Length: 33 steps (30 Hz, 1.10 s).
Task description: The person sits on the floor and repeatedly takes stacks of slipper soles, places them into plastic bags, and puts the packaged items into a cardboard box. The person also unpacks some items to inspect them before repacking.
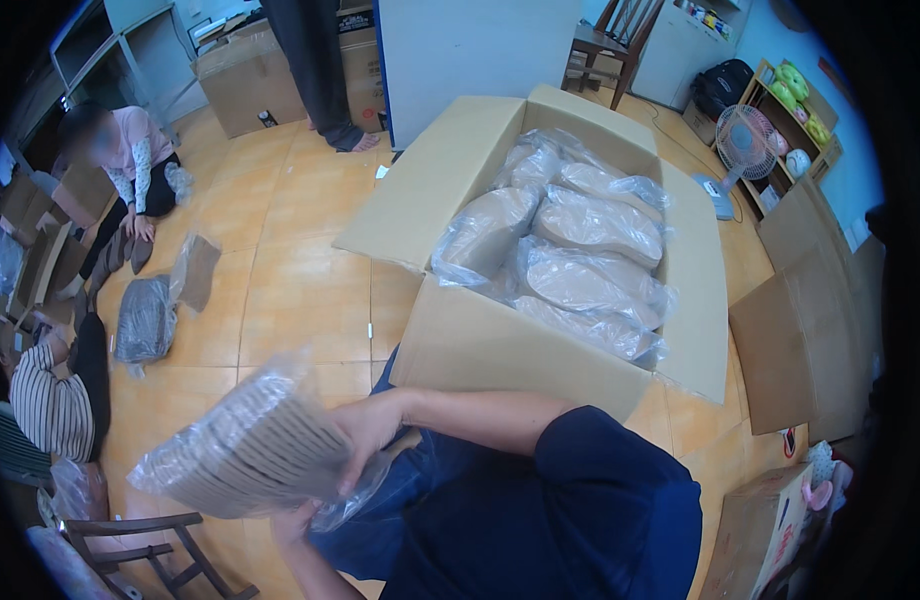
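Both hands are clamped on a clear-plastic bag of ribbed beige soles (250,450), held clear of the floor: right hand (365,430) on its right edge, left hand (298,522) beneath. Unpacking appears under way; setting it down calls for a steady two-handed grip on crinkly film. The open cardboard carton (500,345) ahead holds similar bagged stacks to its rim.
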Available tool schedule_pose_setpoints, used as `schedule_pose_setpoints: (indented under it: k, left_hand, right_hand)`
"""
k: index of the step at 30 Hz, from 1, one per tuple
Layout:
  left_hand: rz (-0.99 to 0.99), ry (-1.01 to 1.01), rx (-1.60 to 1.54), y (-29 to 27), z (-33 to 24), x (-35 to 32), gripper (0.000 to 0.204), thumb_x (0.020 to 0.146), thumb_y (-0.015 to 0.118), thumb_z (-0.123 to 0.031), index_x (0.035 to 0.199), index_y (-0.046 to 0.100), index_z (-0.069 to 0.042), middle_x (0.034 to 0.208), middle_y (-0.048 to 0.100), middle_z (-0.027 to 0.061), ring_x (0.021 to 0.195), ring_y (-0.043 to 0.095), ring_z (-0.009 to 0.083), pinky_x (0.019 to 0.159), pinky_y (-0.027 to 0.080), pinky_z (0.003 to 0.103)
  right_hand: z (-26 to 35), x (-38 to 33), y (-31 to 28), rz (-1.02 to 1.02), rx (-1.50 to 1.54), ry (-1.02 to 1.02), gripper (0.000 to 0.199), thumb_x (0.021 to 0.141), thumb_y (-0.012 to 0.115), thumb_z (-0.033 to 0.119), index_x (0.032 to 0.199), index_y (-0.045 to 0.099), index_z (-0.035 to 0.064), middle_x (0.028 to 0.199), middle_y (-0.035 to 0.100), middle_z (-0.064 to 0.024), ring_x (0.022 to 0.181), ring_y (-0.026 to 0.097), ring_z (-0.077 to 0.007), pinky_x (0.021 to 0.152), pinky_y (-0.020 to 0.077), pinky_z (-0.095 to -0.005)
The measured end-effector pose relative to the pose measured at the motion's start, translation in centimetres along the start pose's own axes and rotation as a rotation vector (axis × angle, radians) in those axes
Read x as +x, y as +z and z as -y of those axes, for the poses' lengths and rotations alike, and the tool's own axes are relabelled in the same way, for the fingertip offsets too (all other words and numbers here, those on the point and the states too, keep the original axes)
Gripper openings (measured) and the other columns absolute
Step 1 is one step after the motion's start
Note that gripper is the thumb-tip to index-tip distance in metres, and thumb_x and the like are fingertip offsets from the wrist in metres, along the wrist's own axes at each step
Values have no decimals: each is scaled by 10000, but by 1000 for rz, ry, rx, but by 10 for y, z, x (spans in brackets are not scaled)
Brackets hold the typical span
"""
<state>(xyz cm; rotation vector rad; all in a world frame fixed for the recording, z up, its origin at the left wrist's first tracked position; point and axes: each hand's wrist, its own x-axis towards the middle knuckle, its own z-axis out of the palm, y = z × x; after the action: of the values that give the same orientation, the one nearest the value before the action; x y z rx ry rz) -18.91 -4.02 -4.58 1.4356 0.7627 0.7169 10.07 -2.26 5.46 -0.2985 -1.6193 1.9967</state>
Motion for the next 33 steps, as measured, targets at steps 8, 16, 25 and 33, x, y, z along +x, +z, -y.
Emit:
schedule_pose_setpoints:
  k: [8,16,25,33]
  left_hand:
    - [-368,270,586,-40,-105,42,385,958,518,-324,1209,509,-33,1196,568,150,1036,590,263,907,491,384]
    - [-279,-67,-902,85,-140,45,380,972,502,-345,1175,533,-25,1173,572,158,1008,605,253,913,489,335]
    - [-259,-223,-1004,134,-70,31,399,972,503,-355,1195,528,-25,1192,569,158,1030,598,253,930,480,342]
    - [-260,-266,-988,132,-62,29,416,971,504,-364,1212,524,-26,1208,567,158,1051,593,253,946,472,348]
  right_hand:
    - [2,45,-16,-244,-607,-488,543,715,785,137,1208,579,45,1217,596,-142,1195,534,-297,1010,420,-412]
    - [21,58,-29,-467,-1412,-1013,342,747,689,194,1071,628,105,1221,576,-145,1207,502,-403,994,434,-501]
    - [-2,-11,-12,-221,-1579,-450,419,781,596,181,1197,589,135,1301,519,-173,1295,433,-382,1060,368,-495]
    - [112,-159,-85,-1782,-844,-171,487,928,562,238,1306,435,-42,1267,496,-235,1205,476,-319,1002,384,-394]
